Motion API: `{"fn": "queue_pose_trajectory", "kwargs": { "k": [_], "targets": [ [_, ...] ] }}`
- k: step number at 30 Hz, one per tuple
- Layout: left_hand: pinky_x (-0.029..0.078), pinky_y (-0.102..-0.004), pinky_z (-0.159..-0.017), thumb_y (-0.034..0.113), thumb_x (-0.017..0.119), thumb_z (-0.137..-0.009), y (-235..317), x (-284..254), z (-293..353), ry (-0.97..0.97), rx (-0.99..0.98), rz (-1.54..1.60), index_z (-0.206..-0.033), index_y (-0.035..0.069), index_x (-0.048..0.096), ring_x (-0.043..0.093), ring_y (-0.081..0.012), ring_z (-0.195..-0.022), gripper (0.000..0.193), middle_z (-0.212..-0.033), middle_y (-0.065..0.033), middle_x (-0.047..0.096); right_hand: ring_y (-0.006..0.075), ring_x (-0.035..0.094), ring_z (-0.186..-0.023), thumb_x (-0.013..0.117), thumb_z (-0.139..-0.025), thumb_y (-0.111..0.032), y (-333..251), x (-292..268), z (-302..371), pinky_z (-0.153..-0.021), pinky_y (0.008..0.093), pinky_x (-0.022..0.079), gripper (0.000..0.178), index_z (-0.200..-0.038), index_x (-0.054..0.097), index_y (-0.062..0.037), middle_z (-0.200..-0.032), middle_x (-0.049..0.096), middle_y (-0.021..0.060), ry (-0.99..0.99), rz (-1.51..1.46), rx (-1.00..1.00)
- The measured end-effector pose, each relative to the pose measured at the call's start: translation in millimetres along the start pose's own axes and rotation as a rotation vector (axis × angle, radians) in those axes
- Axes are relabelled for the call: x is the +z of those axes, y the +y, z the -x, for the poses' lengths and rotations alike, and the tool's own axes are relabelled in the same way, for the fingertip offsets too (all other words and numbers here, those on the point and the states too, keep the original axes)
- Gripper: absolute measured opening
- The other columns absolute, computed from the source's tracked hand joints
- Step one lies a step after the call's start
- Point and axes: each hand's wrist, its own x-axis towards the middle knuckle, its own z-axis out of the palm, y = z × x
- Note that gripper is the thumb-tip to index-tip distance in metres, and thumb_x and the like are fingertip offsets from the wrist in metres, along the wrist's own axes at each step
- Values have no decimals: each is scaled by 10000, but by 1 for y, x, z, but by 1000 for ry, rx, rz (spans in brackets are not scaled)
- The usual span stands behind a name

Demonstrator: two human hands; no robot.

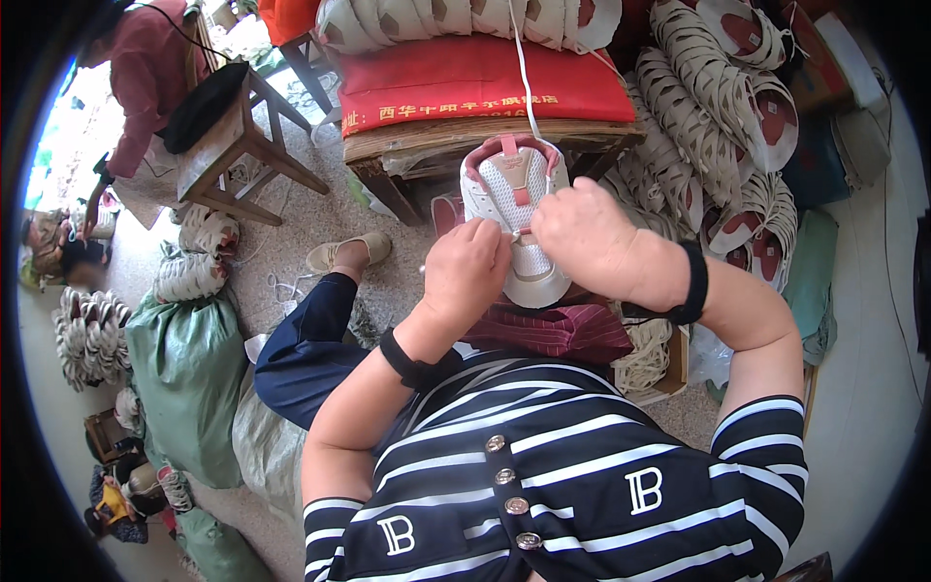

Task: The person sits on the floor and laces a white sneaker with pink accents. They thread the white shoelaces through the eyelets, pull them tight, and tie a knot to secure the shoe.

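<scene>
A white mesh sneaker (535, 260) with pink lining and a beige tongue rests in front of me, toe toward my body. Over its left side, my left hand (467, 264) is closed, its fingertips pinching a pale shoelace (515, 236) by the eyelets. My right hand (593, 238) is closed too, pinching at the lace from the shoe's right side; its fingertips are partly hidden. A white cord (525, 82) comes down from above to the shoe's opening. Under the toe lies a dark red striped cloth (553, 332).
A low wooden table (388, 150) with a red cloth (427, 82) carries a row of pale shoe parts (436, 21). More are stacked at right (718, 87). Green sacks (184, 373) and a wooden chair (218, 160) stand left, near another person (150, 73). A box of laces (652, 359) sits at right.
</scene>
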Motion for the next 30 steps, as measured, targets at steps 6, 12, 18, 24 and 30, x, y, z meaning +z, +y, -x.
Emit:
{"fn": "queue_pose_trajectory", "kwargs": {
  "k": [6, 12, 18, 24, 30],
  "targets": [
    [493, -416, -752, 135, 729, -789, 6, -40, -28, -181, 306, -184, -927, 78, 605, 607, -293, -939, 194, -1004, -103, 591, 318, 618, -963, 789, -698, -111, 30, -14, -1, -787, 426, 525, 427, -1048, 555, -42, -1034, 559, 95, 32, -316, -50],
    [442, -417, -876, 144, 773, -712, 2, -56, -59, -520, 318, -314, -1037, 139, 663, 545, -247, -1088, 343, -1058, -47, 527, 315, 644, -927, 810, -721, -137, 46, -23, -16, -742, 441, 533, 367, -990, 578, -48, -1016, 549, 95, -183, -388, -64],
    [409, -433, -888, 161, 798, -676, -10, -46, -58, -525, 229, -146, -977, 143, 661, 536, -248, -1098, 332, -1055, -43, 534, 317, 642, -919, 823, -716, -154, 50, -15, -15, -740, 438, 533, 355, -959, 591, -38, -1019, 529, 110, -195, -382, -101],
    [401, -438, -869, 224, 769, -747, -3, -46, -61, -534, 277, -238, -930, 143, 679, 545, -258, -1051, 220, -973, -26, 565, 324, 647, -893, 827, -683, -135, 51, -9, -11, -712, 431, 544, 399, -983, 590, -20, -1029, 519, 128, -109, -415, -125],
    [429, -475, -858, 359, 673, -868, -1, -36, -68, -604, 26, -286, -854, 136, 752, 549, -260, -1026, 238, -956, -39, 600, 322, 656, -868, 750, -735, -145, 49, 6, -7, -719, 423, 554, 396, -1103, 636, -53, -1053, 564, 141, 8, -413, -109]
  ]
}}
